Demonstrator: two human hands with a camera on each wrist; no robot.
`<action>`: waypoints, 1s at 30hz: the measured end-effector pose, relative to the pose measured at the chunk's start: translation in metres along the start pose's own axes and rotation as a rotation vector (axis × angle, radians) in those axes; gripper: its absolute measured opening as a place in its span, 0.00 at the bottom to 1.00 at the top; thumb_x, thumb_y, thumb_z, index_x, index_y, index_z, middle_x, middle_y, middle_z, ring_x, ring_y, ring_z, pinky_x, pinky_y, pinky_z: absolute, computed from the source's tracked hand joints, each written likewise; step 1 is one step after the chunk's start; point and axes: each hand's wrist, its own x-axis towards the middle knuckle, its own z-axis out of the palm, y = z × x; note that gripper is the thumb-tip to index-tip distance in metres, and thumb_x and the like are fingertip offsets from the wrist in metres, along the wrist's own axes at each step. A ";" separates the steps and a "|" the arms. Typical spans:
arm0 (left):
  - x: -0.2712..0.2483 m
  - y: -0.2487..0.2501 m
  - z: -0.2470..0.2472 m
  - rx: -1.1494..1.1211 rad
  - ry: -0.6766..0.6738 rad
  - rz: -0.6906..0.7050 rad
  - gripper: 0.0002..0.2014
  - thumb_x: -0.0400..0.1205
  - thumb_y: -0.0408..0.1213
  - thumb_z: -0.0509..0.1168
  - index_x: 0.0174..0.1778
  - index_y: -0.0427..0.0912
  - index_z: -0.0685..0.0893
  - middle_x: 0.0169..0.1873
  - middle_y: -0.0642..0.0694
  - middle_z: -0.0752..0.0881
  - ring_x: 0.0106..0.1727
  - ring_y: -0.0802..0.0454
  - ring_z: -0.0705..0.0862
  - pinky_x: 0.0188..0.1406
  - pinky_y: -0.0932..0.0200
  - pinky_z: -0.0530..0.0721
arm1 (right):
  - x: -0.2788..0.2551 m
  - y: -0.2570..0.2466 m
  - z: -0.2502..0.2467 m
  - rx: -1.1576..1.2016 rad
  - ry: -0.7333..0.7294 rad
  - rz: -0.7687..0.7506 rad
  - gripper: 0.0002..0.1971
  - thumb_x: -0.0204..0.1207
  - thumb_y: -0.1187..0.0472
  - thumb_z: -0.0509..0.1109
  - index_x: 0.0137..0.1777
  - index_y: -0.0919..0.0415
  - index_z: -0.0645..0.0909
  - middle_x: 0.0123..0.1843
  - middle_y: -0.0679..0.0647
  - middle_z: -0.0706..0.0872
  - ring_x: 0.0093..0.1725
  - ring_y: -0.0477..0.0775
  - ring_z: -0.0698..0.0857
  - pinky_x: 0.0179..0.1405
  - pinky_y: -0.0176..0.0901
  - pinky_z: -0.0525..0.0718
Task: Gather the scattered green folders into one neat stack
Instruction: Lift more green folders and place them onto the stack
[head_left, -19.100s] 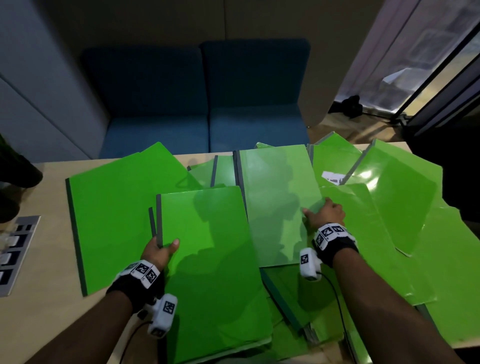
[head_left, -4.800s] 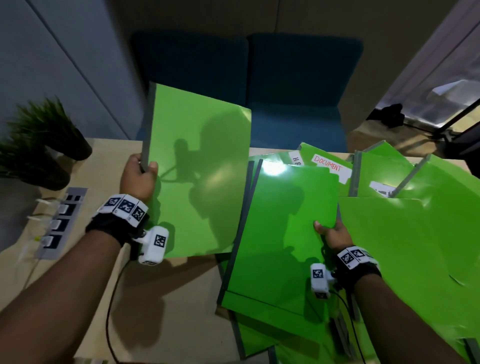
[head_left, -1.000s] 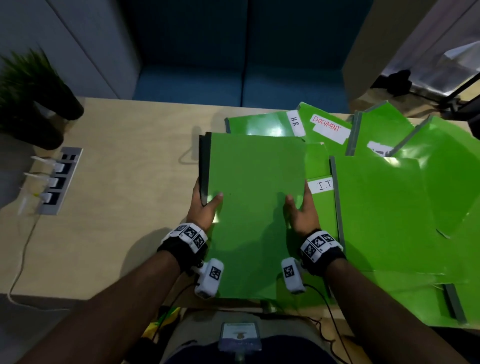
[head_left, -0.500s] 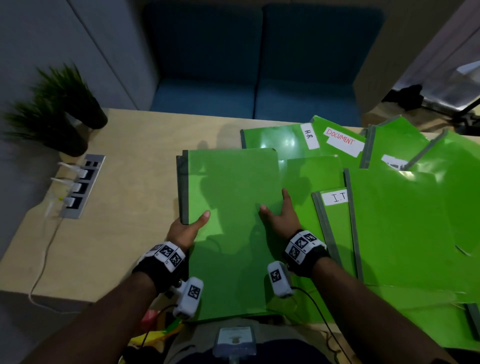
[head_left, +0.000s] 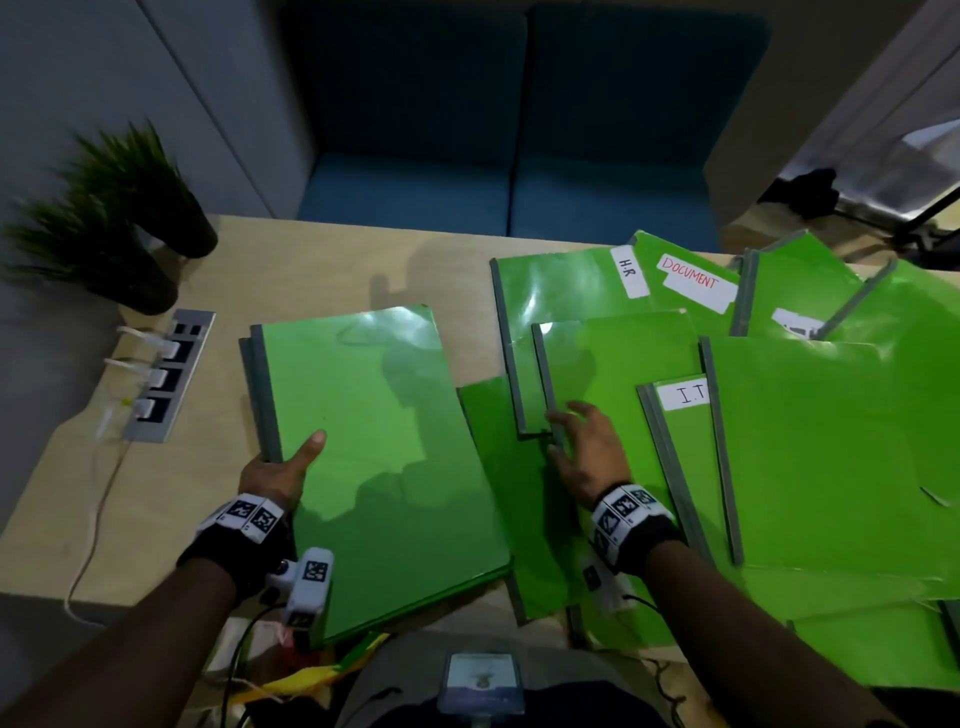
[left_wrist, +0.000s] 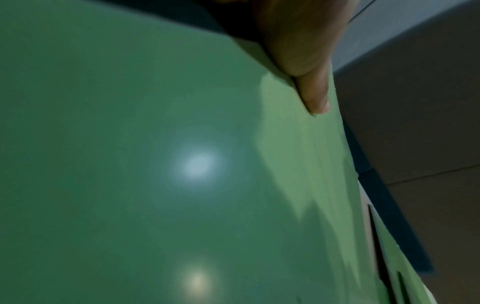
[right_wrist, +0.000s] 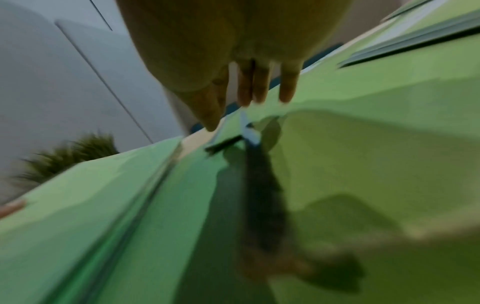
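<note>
Stacked folders (head_left: 374, 457) gripped at spine by left hand (head_left: 275, 473); right hand (head_left: 584, 452) spread over scattered folders (head_left: 810, 457).

Black wristbands (head_left: 236, 551), checkered tags, white cameras (head_left: 306, 587)

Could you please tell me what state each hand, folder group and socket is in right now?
left hand: grips the stack's spine edge, thumb on top.
right hand: open, reaching over the loose folders.
stack: flat on the desk, edges slightly offset.
loose folders: scattered, overlapping.
power strip: white plugs inserted.
</note>
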 end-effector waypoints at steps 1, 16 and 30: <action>0.003 -0.001 -0.004 0.007 0.000 -0.009 0.48 0.67 0.65 0.73 0.70 0.28 0.75 0.64 0.28 0.81 0.60 0.33 0.82 0.64 0.45 0.80 | -0.003 0.010 0.001 -0.120 0.030 0.029 0.26 0.79 0.52 0.71 0.77 0.51 0.73 0.83 0.58 0.65 0.82 0.60 0.64 0.82 0.56 0.61; 0.026 -0.012 -0.005 0.040 -0.073 -0.054 0.53 0.66 0.68 0.71 0.75 0.29 0.71 0.70 0.29 0.78 0.66 0.31 0.79 0.68 0.45 0.76 | 0.006 0.008 -0.009 -0.225 0.068 0.256 0.39 0.76 0.45 0.73 0.82 0.54 0.61 0.86 0.60 0.57 0.85 0.63 0.57 0.81 0.63 0.58; 0.048 -0.008 -0.016 0.055 -0.044 -0.015 0.52 0.63 0.70 0.71 0.73 0.33 0.74 0.67 0.30 0.80 0.62 0.31 0.80 0.67 0.39 0.78 | 0.048 0.023 -0.046 0.012 -0.123 0.559 0.56 0.60 0.48 0.86 0.82 0.67 0.57 0.81 0.66 0.66 0.79 0.67 0.68 0.77 0.59 0.72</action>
